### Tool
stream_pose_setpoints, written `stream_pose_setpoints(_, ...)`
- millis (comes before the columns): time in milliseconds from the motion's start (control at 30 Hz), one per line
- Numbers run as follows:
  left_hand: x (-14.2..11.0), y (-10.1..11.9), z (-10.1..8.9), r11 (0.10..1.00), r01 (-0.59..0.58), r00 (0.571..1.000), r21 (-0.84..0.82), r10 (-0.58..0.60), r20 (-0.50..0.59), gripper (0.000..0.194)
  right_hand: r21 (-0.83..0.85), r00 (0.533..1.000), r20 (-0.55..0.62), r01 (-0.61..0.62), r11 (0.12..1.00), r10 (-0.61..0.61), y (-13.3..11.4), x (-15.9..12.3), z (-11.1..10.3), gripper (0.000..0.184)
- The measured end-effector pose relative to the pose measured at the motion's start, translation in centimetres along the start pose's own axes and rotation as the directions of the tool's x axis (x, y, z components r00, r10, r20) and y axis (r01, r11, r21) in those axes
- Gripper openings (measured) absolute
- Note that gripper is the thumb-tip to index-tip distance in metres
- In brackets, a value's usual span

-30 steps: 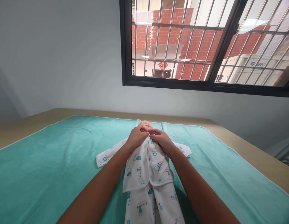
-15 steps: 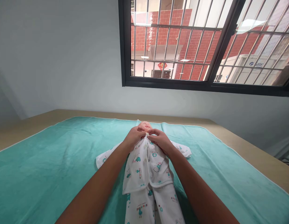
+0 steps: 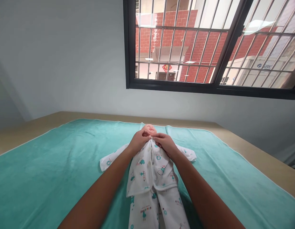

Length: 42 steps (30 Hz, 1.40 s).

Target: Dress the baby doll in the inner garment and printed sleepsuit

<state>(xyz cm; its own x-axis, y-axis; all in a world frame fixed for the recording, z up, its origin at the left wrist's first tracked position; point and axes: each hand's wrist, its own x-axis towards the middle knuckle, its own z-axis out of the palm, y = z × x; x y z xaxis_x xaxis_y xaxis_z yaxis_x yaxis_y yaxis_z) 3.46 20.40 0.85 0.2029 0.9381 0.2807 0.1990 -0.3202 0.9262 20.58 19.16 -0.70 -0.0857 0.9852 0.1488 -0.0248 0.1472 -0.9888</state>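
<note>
A baby doll [image 3: 148,129] lies on its back on a teal blanket [image 3: 54,159], dressed in a white printed shirt [image 3: 149,168] and matching trousers [image 3: 159,206]. My left hand [image 3: 138,141] and my right hand [image 3: 165,143] meet at the shirt's collar just under the doll's chin. Both pinch the fabric edges at the neckline with fingers closed. The doll's sleeves spread out to either side, and its feet run out of the bottom of the view.
The blanket covers a tan table [image 3: 257,156] that stands against a grey wall. A barred window [image 3: 209,47] with a black frame is above and to the right, with a red brick building outside.
Both hands stay pinched at the collar; they shifted only slightly, and the view drifted a little.
</note>
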Motion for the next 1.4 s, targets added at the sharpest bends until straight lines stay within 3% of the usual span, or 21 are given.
stream_pose_setpoints(267,-2.5,-0.1,-0.3,0.997,-0.067,0.990,0.046,0.073,-0.123,0.019,-0.072,0.999,-0.001,0.032,0.997,-0.032,-1.1,-0.1,0.6,0.027)
stream_pose_setpoints(367,-4.7,0.2,-0.8,0.972,-0.190,0.974,0.141,0.205,-0.097,0.015,-0.171,0.997,-0.035,0.061,0.983,-0.068,-2.1,-0.9,1.0,0.017)
stream_pose_setpoints(467,-6.5,0.5,-0.9,0.907,-0.307,0.944,0.289,0.330,-0.032,0.015,-0.410,0.973,-0.071,0.170,0.896,-0.218,-3.0,-3.0,1.5,0.008)
stream_pose_setpoints(567,-7.4,0.7,-0.5,0.861,-0.317,0.939,0.399,0.345,0.002,0.019,-0.605,0.948,-0.076,0.204,0.770,-0.310,-3.2,-5.7,2.0,0.011)
stream_pose_setpoints(700,-7.6,0.5,0.2,0.823,-0.300,0.935,0.483,0.354,-0.024,0.017,-0.687,0.947,-0.069,0.183,0.703,-0.313,-2.3,-8.1,2.8,0.015)
stream_pose_setpoints(867,-8.3,1.2,0.5,0.775,-0.339,0.893,0.533,0.444,-0.077,0.014,-0.710,0.927,-0.096,0.191,0.677,-0.362,-1.7,-8.8,3.4,0.008)
stream_pose_setpoints(933,-8.7,1.8,0.5,0.836,-0.322,0.915,0.445,0.396,-0.082,0.015,-0.655,0.939,-0.107,0.180,0.734,-0.326,-1.8,-9.0,3.2,0.013)
stream_pose_setpoints(1033,-9.0,2.7,0.7,0.947,-0.212,0.972,0.243,0.230,-0.047,0.015,-0.507,0.966,-0.109,0.148,0.849,-0.234,-2.2,-9.1,2.6,0.017)
stream_pose_setpoints(1100,-9.0,2.9,0.8,0.980,-0.141,0.989,0.140,0.146,-0.024,0.015,-0.409,0.981,-0.120,0.090,0.908,-0.151,-2.5,-9.1,2.2,0.018)
stream_pose_setpoints(1233,-8.7,2.6,0.8,0.999,-0.033,0.999,-0.028,0.033,-0.023,0.016,-0.264,0.989,-0.150,-0.037,0.964,-0.003,-2.7,-9.1,1.7,0.024)
stream_pose_setpoints(1400,-8.2,1.9,0.4,0.970,0.080,0.996,-0.229,-0.071,0.048,0.022,-0.131,0.989,-0.148,-0.001,0.991,-0.019,-2.1,-9.0,1.6,0.026)
